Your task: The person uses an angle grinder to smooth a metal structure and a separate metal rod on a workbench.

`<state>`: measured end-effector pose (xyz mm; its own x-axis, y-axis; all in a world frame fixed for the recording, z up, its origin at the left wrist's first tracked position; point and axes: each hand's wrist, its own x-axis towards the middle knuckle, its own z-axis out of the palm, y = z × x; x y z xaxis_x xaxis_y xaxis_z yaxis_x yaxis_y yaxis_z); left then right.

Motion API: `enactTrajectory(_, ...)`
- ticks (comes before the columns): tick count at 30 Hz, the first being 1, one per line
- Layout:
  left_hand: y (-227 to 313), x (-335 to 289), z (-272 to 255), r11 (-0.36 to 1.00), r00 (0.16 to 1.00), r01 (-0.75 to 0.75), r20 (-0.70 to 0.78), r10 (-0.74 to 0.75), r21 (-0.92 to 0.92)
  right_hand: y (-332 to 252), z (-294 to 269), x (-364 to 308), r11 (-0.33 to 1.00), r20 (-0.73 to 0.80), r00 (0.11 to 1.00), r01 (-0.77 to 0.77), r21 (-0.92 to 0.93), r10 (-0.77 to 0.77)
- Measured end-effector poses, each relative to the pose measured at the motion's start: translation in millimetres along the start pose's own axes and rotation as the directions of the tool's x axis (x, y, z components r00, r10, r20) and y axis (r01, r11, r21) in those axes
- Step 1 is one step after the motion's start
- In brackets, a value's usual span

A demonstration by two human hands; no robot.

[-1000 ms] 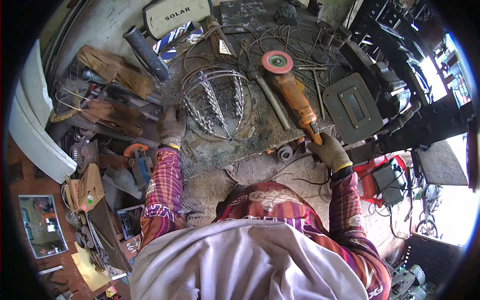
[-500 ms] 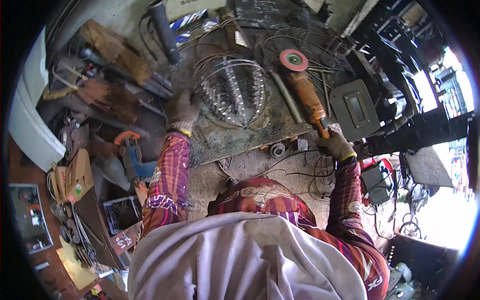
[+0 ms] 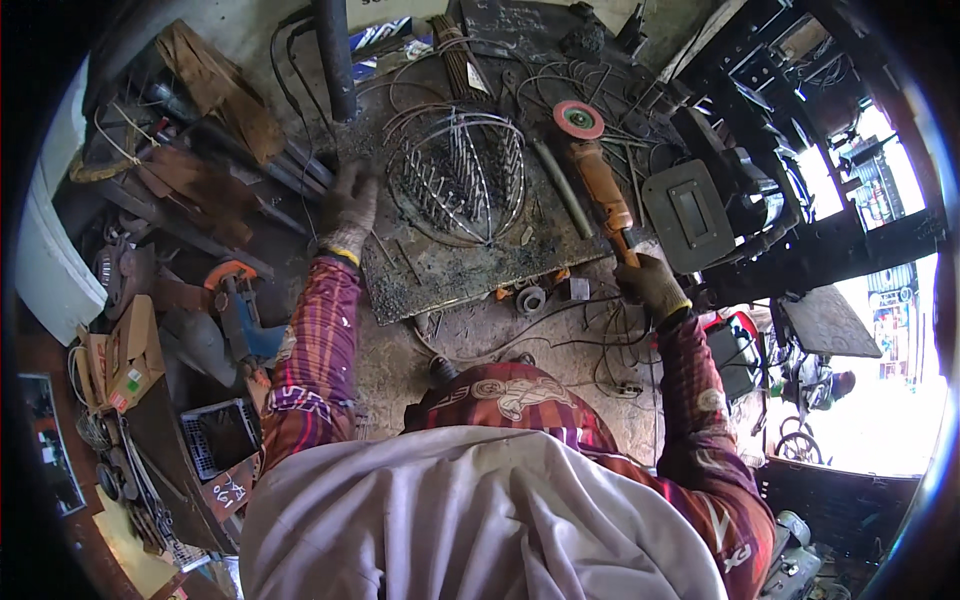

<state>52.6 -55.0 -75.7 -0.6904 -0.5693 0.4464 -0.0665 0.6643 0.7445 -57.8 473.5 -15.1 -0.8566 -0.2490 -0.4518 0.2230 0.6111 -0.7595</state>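
On the dark workbench [image 3: 440, 283] lies a round metal frame [image 3: 487, 228] of bent rods, with rows of short metal spikes inside its curved ribs. My left hand [image 3: 348, 212], in a knit work glove, is at the bench's left side, beside the frame and apart from it. Its fingers point away from me, and I see nothing held in them. My gloved right hand [image 3: 652, 284] is closed around the rear end of an orange angle grinder [image 3: 602, 190]. The grinder points away from me, its pink disc [image 3: 578, 120] facing up.
A metal tube [image 3: 563, 188] lies between frame and grinder. Right of the grinder is a welding mask [image 3: 688, 215]. A dark upright post [image 3: 335, 60] stands at the far left of the bench. Loose rods and cables [image 3: 610, 100] lie at the back. A blue clamp-like tool [image 3: 245, 318] is at left.
The view has shifted slightly. My left hand has drawn a little away from the metal frame, its fingers now pointing more straight ahead. My right hand keeps its hold on the grinder.
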Motion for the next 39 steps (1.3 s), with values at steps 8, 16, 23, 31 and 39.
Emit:
enactTrajectory(8, 150, -51, -38, 0.95, 0.986, -0.155, -0.101, 0.132, -0.272, -7, 10, -97, 0.982, 0.075, 0.997, 0.014, 0.19, -0.029)
enactTrajectory(16, 266, -72, 67, 0.441, 0.999, 0.001, 0.018, 0.034, -0.897, 1, 25, -91, 0.92, 0.374, 0.847, 0.388, 0.05, -0.378)
enactTrajectory(23, 273, -110, 30, 0.466, 0.991, 0.014, -0.05, -0.124, -0.885, -4, 62, -76, 0.818, 0.58, 0.632, 0.564, 0.11, -0.514)
enactTrajectory(31, 268, -136, -56, 0.968, 0.967, -0.018, -0.251, -0.047, -0.252, -24, 113, -77, 0.403, 0.706, 0.162, 0.896, 0.187, -0.689)
enactTrajectory(39, 319, -194, -52, 0.939, 0.924, 0.322, 0.259, -0.282, -0.125, -78, 99, -70, 0.779, 0.638, 0.536, 0.062, 0.624, -0.553)
